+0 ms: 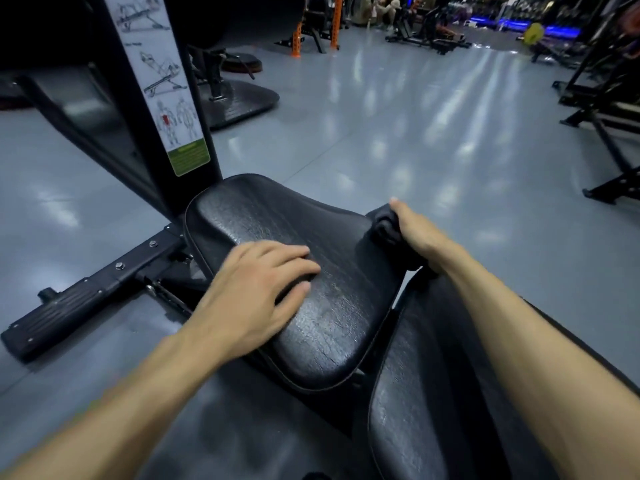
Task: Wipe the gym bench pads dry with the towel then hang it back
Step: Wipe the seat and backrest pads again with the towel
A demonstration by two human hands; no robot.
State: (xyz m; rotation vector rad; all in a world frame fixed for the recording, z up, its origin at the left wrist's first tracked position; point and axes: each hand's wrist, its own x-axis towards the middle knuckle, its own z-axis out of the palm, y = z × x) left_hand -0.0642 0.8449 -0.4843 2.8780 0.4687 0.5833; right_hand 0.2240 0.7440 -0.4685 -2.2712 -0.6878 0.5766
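Observation:
A black cracked seat pad (332,306) of the gym bench fills the middle of the view. A second black pad (426,393), the long back pad, runs toward me at the lower right. My left hand (256,292) rests flat on the seat pad's left side with relaxed fingers. My right hand (415,230) grips a bunched dark towel (382,226) against the seat pad's far right edge. Most of the towel is hidden under that hand.
A black upright post with a white exercise chart (162,88) rises just left of the seat. A black foot bar (86,299) lies on the grey floor at left. Racks and machines (602,109) stand at the right and far back, with people far off.

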